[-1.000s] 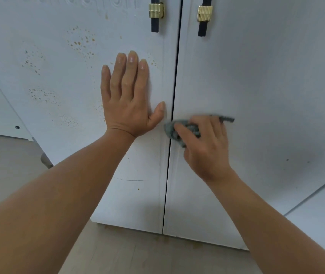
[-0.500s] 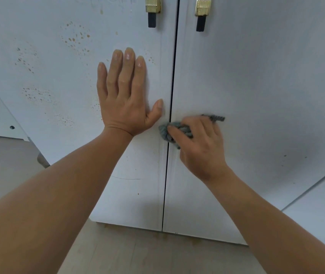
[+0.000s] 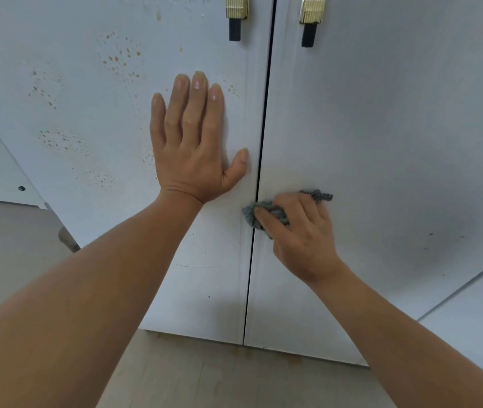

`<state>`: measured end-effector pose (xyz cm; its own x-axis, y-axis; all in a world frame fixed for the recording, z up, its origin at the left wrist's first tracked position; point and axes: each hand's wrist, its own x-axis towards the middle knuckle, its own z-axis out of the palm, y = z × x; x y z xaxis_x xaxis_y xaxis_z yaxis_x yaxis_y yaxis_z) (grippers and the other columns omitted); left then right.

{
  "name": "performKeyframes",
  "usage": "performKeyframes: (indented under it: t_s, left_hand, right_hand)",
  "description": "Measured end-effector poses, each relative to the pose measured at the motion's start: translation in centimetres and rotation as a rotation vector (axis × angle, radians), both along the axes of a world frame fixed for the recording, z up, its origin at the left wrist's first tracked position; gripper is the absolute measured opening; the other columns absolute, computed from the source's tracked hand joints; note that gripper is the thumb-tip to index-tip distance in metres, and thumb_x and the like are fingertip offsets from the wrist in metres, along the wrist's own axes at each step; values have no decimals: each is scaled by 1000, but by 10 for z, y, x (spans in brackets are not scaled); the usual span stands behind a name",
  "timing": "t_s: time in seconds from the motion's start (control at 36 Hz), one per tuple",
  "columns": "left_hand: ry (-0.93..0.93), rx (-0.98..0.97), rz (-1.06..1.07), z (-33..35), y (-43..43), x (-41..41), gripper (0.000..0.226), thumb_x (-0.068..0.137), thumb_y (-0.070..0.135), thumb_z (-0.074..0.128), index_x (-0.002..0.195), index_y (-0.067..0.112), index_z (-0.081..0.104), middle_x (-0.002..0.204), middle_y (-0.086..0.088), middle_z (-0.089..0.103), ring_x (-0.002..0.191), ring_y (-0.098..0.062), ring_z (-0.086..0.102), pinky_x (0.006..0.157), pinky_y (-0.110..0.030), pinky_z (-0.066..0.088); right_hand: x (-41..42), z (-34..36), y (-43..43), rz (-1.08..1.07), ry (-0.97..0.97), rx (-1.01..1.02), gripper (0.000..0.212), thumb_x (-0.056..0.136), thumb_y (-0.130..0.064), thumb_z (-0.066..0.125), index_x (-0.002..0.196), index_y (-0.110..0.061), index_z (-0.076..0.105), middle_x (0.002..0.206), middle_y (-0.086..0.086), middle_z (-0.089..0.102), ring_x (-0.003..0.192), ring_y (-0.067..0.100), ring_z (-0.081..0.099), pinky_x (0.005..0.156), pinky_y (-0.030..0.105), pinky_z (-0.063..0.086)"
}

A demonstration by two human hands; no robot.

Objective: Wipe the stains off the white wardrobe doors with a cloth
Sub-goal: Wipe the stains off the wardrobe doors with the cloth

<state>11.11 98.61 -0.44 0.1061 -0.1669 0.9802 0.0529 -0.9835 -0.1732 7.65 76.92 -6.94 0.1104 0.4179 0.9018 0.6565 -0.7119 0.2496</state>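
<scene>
Grey-blue and bunched into a wad, the cloth [image 3: 251,215] sits right on the dark seam [image 3: 261,172] between the two white doors. Its left edge laps onto the left door [image 3: 58,187] and a frayed corner pokes out past the knuckles. The right hand [image 3: 299,231] has it, fingers and thumb curled round the wad, pushing it against the inner edge of the right door [image 3: 396,128]. The left hand [image 3: 193,148] holds nothing: palm flat, fingers straight and together, it presses on the left door just beside the seam, thumb nearly at the edge, bracing the panel, by the look of it.

So the step in hand is the scrub along the meeting edges, low beneath the gold-and-black handles [image 3: 236,16].

The real work lies elsewhere, I'd say. Brownish spatter stains [image 3: 119,54] run in clusters across the left door, above and to the left of the bracing hand, all apparently untouched. A few dark specks [image 3: 430,234] dot the right door too. The task looks early.

The next move calls for carrying the cloth leftward across the seam and up into that spatter. The flat hand sits squarely in the path, so it would need to shift clear or brace elsewhere. Firm pressure is needed, and probably a fresh face of cloth.
</scene>
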Motion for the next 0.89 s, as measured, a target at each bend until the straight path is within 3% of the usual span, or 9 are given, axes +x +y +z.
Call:
performKeyframes:
  t_s: [0.17, 0.36, 0.56, 0.67, 0.78, 0.89]
  left_hand:
    - [-4, -5, 0, 0, -1, 1, 81, 89, 55, 53, 148, 0, 43, 147, -27, 51, 141, -43, 38, 115, -65, 35]
    - [8, -8, -1, -1, -1, 0, 81, 90, 55, 52, 148, 0, 40, 147, -28, 50, 141, -43, 37, 116, -64, 33]
    - [-5, 4, 13, -1, 0, 2, 83, 88, 55, 53, 148, -1, 42, 147, -27, 50, 140, -44, 38, 116, -65, 33]
    - [6, 6, 1, 3, 0, -3, 83, 89, 56, 53, 148, -2, 44, 150, -26, 47, 141, -44, 38, 115, -65, 33]
    - [91, 18, -102, -4, 7, -27, 83, 91, 55, 61, 151, 1, 47, 153, -27, 44, 144, -43, 35, 116, -67, 31]
    - [116, -144, -39, -52, 8, -51, 87, 90, 63, 65, 154, 8, 44, 154, -25, 42, 147, -41, 34, 117, -66, 30]
  right_hand:
    - [-1, -36, -11, 1, 97, -260, 16, 98, -9, 60, 96, -14, 76, 93, 8, 68, 86, 28, 64, 69, 38, 43]
    - [-1, 7, -4, -53, 35, 36, 17, 89, -3, 70, 95, -15, 79, 92, 13, 69, 86, 30, 57, 71, 40, 44]
    - [-10, -50, -27, -4, 221, -266, 36, 105, -11, 42, 96, -13, 77, 94, 9, 68, 90, 29, 61, 71, 39, 48]
    - [-23, -33, -45, 3, 244, -30, 20, 92, 2, 62, 98, -7, 79, 100, 15, 62, 89, 30, 54, 76, 41, 49]
    - [-33, -1, -80, -79, 177, 202, 36, 98, 1, 43, 97, 0, 79, 98, 23, 62, 92, 31, 48, 86, 33, 39]
    - [-27, 5, -103, -172, 179, 227, 36, 82, 19, 49, 97, 2, 78, 96, 25, 62, 91, 34, 49, 86, 33, 35]
